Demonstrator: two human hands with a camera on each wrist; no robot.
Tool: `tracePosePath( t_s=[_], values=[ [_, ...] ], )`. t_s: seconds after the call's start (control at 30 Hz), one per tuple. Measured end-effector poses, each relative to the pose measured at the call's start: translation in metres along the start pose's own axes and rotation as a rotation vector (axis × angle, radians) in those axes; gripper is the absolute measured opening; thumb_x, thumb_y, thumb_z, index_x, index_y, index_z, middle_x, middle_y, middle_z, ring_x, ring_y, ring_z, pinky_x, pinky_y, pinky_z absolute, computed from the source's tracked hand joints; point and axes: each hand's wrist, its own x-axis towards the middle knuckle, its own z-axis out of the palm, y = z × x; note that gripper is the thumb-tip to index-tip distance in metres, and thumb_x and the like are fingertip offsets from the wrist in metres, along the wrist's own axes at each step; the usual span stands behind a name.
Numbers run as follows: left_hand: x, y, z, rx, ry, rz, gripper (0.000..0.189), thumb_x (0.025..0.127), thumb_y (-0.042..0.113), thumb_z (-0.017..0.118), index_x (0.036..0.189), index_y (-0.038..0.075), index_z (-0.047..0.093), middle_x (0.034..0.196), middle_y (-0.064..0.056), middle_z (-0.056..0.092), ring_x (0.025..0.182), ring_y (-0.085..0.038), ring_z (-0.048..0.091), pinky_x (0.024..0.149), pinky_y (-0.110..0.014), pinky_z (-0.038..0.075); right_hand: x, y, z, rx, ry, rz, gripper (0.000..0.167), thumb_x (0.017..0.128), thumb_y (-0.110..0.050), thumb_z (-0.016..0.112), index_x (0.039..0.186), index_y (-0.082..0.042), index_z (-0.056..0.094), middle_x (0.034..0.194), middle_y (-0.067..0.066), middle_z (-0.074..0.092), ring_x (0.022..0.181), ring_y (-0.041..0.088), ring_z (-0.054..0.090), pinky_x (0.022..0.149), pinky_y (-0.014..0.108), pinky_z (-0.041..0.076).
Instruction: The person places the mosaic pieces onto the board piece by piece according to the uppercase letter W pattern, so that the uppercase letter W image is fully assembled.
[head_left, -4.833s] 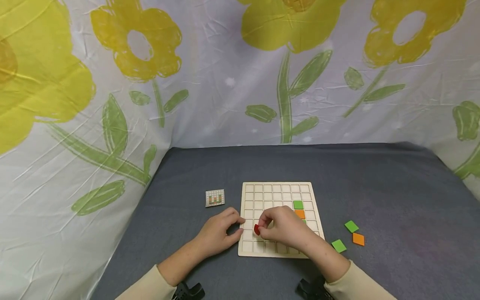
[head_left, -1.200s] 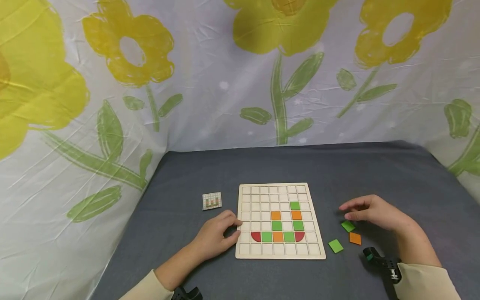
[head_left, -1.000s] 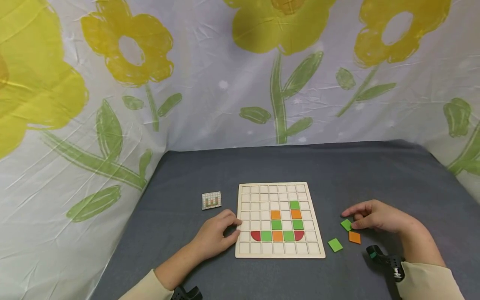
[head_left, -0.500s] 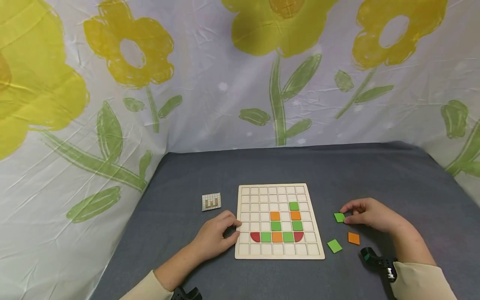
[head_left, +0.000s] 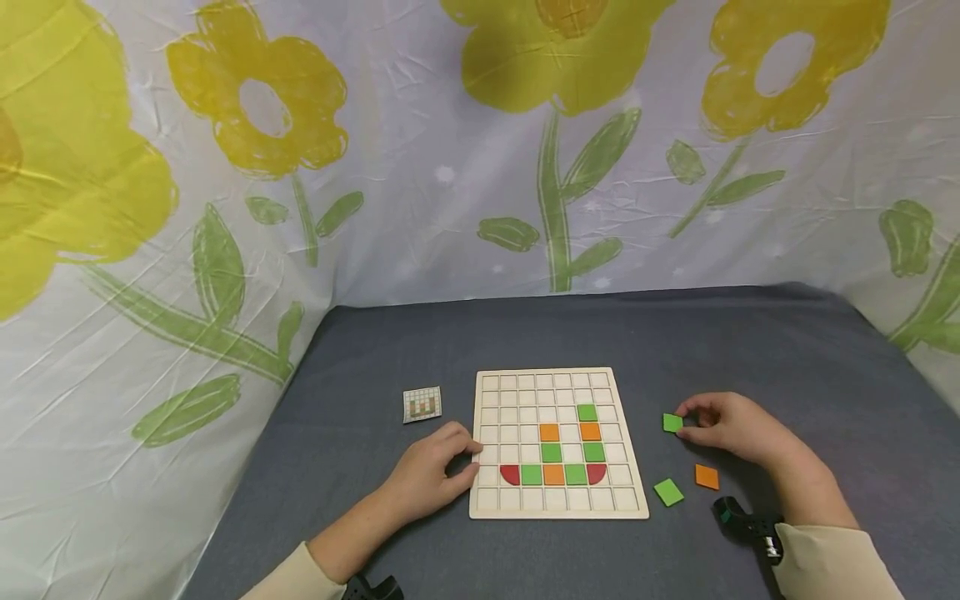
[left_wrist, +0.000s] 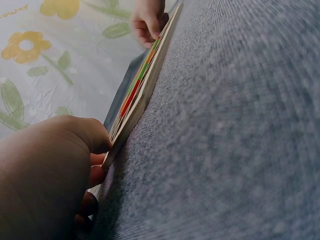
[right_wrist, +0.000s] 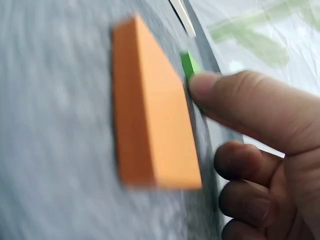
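Observation:
A wooden grid board (head_left: pixel 513 502) lies on the dark cloth, with green, orange and red pieces set in its squares. At its left edge my left hand (head_left: pixel 429 468) holds the rim; the left wrist view shows the thumb and fingers of that hand (left_wrist: pixel 55 165) against the board's edge (left_wrist: pixel 131 119). To the right of the board, my right hand (head_left: pixel 731 429) pinches a green square tile (head_left: pixel 672 423) between thumb and fingertips. In the right wrist view the thumb presses on this green tile (right_wrist: pixel 188 64), beyond a large, close orange tile (right_wrist: pixel 165 120).
Another green tile (head_left: pixel 669 492) and the orange tile (head_left: pixel 707 477) lie loose on the cloth in front of the right hand. A small pattern card (head_left: pixel 422 405) sits left of the board. A flowered curtain (head_left: pixel 435 167) hangs behind the table.
A red rounded piece now sits at the row's left end. The right hand moved from the board to the loose tiles, took a green one and slid it leftward and away. Left hand stayed.

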Motion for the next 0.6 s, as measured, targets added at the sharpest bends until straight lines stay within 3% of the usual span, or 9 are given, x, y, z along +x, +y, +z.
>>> tracePosePath(
  t_s=[0.17,0.4,0.6],
  values=[
    [0.000,-0.001,0.000,0.002,0.002,0.003,0.017,0.092,0.014,0.075,0.108,0.015,0.072,0.106,0.007,0.061,0.087,-0.004,0.058,0.077,-0.027,0.052,0.003,-0.010,0.001,-0.054,0.059,-0.014,0.026,0.090,-0.024,0.080,0.109,-0.006,0.075,0.070,-0.004,0.050,0.062,0.012,0.046,0.060,0.029,0.037],
    [0.000,-0.002,0.002,-0.006,-0.011,-0.010,0.017,0.093,0.015,0.075,0.109,0.017,0.072,0.106,0.009,0.060,0.087,-0.003,0.057,0.077,-0.026,0.052,0.003,-0.039,-0.003,0.033,0.092,-0.066,0.028,0.092,-0.023,0.079,0.112,-0.005,0.074,0.073,-0.001,0.050,0.062,0.012,0.046,0.057,0.029,0.038],
    [-0.001,-0.003,0.002,-0.007,-0.007,-0.014,0.017,0.093,0.015,0.075,0.109,0.017,0.071,0.105,0.009,0.060,0.086,-0.003,0.057,0.077,-0.025,0.052,0.009,-0.073,0.008,0.084,0.081,-0.139,0.026,0.093,-0.021,0.078,0.114,-0.006,0.073,0.073,0.000,0.047,0.061,0.012,0.044,0.057,0.029,0.039]
  ],
)
